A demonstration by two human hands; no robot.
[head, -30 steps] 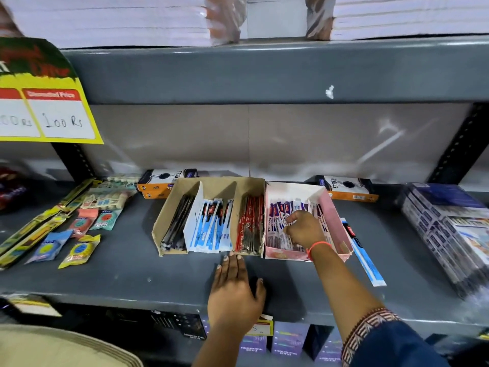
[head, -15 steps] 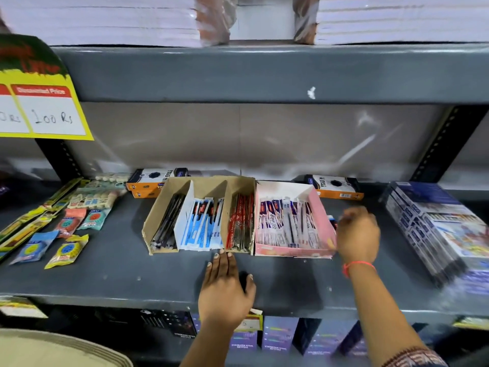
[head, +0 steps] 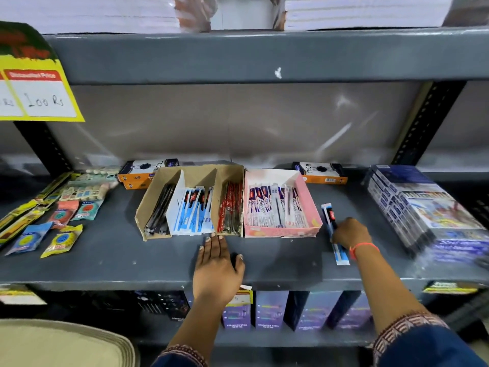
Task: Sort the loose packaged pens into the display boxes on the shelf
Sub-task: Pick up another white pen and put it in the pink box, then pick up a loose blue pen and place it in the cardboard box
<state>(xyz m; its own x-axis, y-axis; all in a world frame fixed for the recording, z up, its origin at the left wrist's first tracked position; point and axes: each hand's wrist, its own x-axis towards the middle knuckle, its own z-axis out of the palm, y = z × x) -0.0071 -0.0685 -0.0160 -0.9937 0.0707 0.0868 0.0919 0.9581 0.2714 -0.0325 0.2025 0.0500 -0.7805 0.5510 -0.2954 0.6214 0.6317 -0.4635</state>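
Note:
A loose blue and white packaged pen lies on the grey shelf, just right of the pink display box. My right hand rests on its middle with fingers curled over it; whether it grips the pen is unclear. The pink box holds several white and purple pen packs. Left of it stands a brown cardboard display box with three compartments: black pens, blue packs, red packs. My left hand lies flat on the shelf in front of the red compartment, fingers together, holding nothing.
Small snack-like packets lie at the shelf's left. Two orange and black boxes stand at the back. A stack of wrapped blue packages fills the right. A yellow price sign hangs top left. Purple boxes sit below.
My right hand left the pink box, swung right and came down onto the loose blue pen pack beside it. My left hand stayed flat on the shelf.

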